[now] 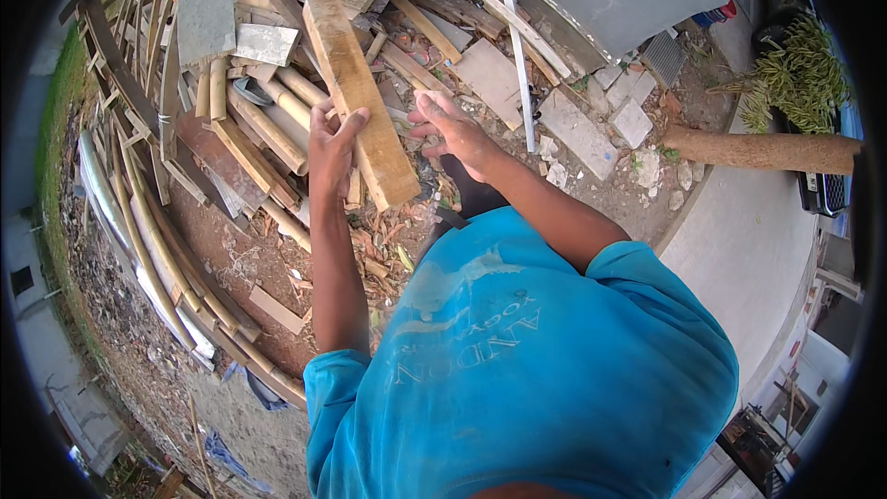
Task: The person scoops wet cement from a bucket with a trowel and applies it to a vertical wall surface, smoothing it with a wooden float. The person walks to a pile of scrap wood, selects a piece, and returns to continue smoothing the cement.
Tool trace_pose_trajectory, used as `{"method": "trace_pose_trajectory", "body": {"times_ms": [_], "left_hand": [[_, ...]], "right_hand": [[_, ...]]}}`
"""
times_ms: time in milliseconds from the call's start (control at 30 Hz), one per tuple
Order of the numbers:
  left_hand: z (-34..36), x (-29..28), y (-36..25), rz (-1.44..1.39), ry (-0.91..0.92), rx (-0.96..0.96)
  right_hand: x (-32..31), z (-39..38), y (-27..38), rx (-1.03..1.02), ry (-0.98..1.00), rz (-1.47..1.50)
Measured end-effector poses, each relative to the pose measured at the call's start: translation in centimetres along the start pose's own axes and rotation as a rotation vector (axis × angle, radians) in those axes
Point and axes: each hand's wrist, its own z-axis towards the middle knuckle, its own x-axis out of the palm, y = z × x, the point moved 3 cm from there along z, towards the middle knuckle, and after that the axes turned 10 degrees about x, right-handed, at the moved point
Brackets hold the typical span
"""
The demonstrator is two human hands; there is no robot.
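Observation:
A thick, rough-sawn wooden beam (365, 106) is held up in front of me, its near end lower and to the right of its far end. My left hand (334, 143) grips its left side, with the thumb across the wood and the other fingers mostly hidden. To the right of the beam, my right hand (455, 136) is raised with its fingers spread, apart from the wood and holding nothing.
Bamboo poles (268, 134), boards and broken planks lie heaped ahead and left. A long pale metal bar (517, 46) leans across the pile. Flat slabs (577, 134) and rubble are on the right, near a tree trunk (762, 149) and a concrete path (707, 231).

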Motion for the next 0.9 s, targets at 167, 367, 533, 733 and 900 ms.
{"method": "trace_pose_trajectory", "body": {"times_ms": [167,367,533,733,900], "left_hand": [[-2.2,10.6,0.1,0.571,0.543,0.427],[-3.6,15.3,1.9,0.079,0.778,0.040],[-3.8,21.6,5.1,0.206,0.852,-0.078],[-6.2,32.3,7.7,0.230,0.995,-0.156],[-7.5,40.0,9.8,0.339,1.099,-0.164]], "right_hand": [[-6.0,-3.7,-0.2,-0.265,-0.308,0.066],[-15.2,-8.9,-1.3,-0.251,-0.301,0.696],[-22.0,-12.5,-2.7,-0.321,-0.391,0.871],[-31.6,-17.9,-6.0,-0.504,-0.452,1.017],[-38.5,-23.0,-6.4,-0.542,-0.471,1.334]]}}
